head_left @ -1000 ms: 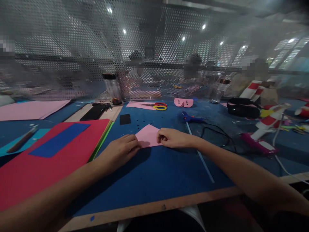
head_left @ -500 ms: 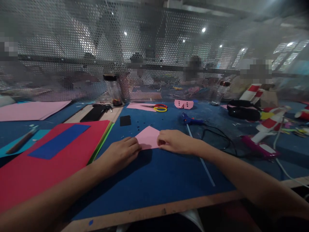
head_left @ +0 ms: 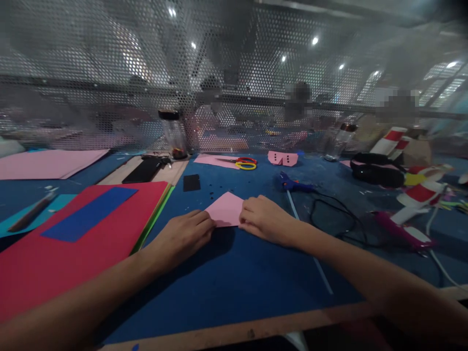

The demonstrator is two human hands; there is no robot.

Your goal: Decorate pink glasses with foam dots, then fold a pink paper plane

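Observation:
A small pink paper (head_left: 225, 209) with a pointed top lies on the blue tabletop in front of me. My left hand (head_left: 192, 231) is closed on its left corner, fingers bent together. At the opposite corner, my right hand (head_left: 261, 219) pinches the paper's right edge, the fingertips pressed close. Beyond the paper lie a black paper square (head_left: 192, 183) and several tiny black dots. Scissors (head_left: 245, 164) with red and yellow handles rest on a pink sheet farther back.
Red paper (head_left: 91, 263) bearing a blue strip (head_left: 89, 214) covers the left side. A blue glue gun (head_left: 294, 184) with a long glue stick and black cable lies right, near a purple glue gun (head_left: 404, 231). A phone (head_left: 143, 170) and jar (head_left: 173, 134) stand behind.
The view has shifted slightly, moving the right-hand objects rightward in the picture. My right hand's fingers have closed more tightly at the paper's edge; the left hand stays at its corner.

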